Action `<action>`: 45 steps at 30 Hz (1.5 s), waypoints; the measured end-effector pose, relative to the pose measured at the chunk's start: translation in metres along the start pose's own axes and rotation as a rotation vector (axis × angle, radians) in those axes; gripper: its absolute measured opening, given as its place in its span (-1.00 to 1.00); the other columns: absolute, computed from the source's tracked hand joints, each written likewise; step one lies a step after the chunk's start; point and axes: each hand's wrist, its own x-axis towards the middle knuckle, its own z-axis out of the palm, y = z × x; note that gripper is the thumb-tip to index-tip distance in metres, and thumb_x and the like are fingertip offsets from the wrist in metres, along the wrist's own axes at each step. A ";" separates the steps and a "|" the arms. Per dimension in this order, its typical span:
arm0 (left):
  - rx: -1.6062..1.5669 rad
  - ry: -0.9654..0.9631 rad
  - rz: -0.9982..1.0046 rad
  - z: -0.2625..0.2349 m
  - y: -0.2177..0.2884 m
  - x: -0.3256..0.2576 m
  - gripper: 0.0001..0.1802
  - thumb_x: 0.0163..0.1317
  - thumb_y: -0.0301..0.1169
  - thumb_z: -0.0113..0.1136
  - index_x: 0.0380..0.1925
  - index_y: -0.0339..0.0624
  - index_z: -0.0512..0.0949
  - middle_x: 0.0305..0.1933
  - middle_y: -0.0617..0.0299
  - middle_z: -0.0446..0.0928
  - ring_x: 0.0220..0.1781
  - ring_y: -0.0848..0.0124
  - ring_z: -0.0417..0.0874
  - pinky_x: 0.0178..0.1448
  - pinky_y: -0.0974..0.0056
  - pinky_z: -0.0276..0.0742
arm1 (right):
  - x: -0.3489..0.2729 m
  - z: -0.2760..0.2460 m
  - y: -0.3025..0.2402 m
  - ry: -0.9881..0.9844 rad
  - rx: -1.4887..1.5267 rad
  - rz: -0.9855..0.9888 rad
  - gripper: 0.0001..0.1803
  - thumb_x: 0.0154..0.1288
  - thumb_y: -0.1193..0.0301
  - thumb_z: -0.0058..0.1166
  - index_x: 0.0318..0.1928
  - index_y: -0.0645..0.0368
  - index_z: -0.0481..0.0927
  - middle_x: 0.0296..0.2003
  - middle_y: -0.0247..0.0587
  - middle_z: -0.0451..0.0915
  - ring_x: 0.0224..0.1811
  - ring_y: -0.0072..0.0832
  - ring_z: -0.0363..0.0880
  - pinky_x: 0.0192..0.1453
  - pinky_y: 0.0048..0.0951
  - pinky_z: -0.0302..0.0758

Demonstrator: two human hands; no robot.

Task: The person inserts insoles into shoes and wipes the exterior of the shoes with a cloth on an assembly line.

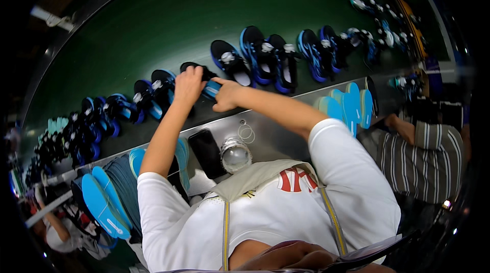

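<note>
Seen from overhead through a fisheye lens: a dark green conveyor belt (168,23) curving across the upper half of the frame, carrying a long row of black-and-blue sports shoes (265,56) from far left to upper right. Just left of centre, both bare hands working on one black shoe (201,76) lying at the near edge of the belt. Left hand (188,85) curled over the shoe's top, fingers closed on it. Right hand (227,94) beside it, index finger out and pinching a bright blue insole (212,88) that pokes from the shoe's opening; how deep the insole sits, impossible to tell, since the hands cover it. Below the belt, a grey metal ledge (278,140) with a black phone (206,153), a clear roll of tape (235,154) and a few thin rings (246,132). Stacks of blue insoles at lower left (104,204) and right of centre (347,104). At far right, another person in a striped shirt (429,160). Likely risks from here: insole folding or bunching at the toe if pushed in crooked; shoe sliding out from under a one-handed grip; sleeve or elbow knocking the phone or tape off the narrow ledge; neighbouring shoes crowding close enough to get nudged out of line.
</note>
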 end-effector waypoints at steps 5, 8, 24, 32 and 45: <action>0.108 -0.079 0.085 0.007 -0.009 0.015 -0.78 -0.06 -0.29 0.06 -0.49 -0.17 0.31 -0.51 0.13 0.34 -0.51 0.20 0.47 -0.47 0.18 0.38 | -0.011 0.040 -0.002 0.744 0.217 0.061 -0.67 -0.01 0.32 -0.20 -0.34 0.33 0.46 -0.38 -0.05 0.49 -0.26 -0.30 0.44 0.17 -0.30 -0.01; 0.263 -0.211 0.171 0.002 -0.024 0.014 -0.89 -0.01 -0.38 -0.08 -0.48 -0.16 0.31 -0.47 0.15 0.35 -0.43 0.23 0.47 -0.37 0.19 0.37 | -0.071 0.044 -0.001 1.237 0.551 0.017 -0.65 -0.09 0.44 -0.05 -0.21 0.27 0.39 -0.26 -0.05 0.44 -0.20 -0.24 0.40 0.02 -0.30 0.19; -1.600 0.124 -0.619 -0.053 -0.007 0.028 -0.80 0.03 -0.43 -0.05 -0.71 -0.10 0.22 -0.62 0.35 0.27 -0.74 0.69 0.07 -0.70 0.57 -0.05 | -0.385 0.239 0.072 0.814 0.603 1.323 -0.66 -0.19 0.31 0.16 -0.43 0.24 0.36 -0.49 0.01 0.41 -0.42 -0.14 0.37 -0.34 -0.30 0.31; -0.499 0.029 -0.453 -0.010 0.086 0.045 -0.48 -0.10 -0.15 0.15 -0.28 -0.26 0.21 -0.53 -0.06 0.42 -0.48 0.06 0.46 -0.44 0.16 0.36 | -0.332 0.068 0.091 1.505 1.016 0.860 -0.74 0.07 0.36 -0.01 -0.31 0.33 0.49 -0.54 -0.39 0.45 -0.52 -0.68 0.33 -0.44 -0.64 0.30; -0.527 -0.206 -0.448 -0.002 0.040 0.084 -0.51 0.05 -0.04 -0.11 -0.46 -0.35 0.43 -0.55 -0.10 0.45 -0.39 0.05 0.49 -0.31 0.17 0.37 | -0.081 -0.056 0.038 0.242 1.032 0.464 -0.84 -0.19 0.47 0.02 -0.65 0.37 0.45 -0.70 -0.09 0.44 -0.68 -0.41 0.47 -0.62 -0.45 0.43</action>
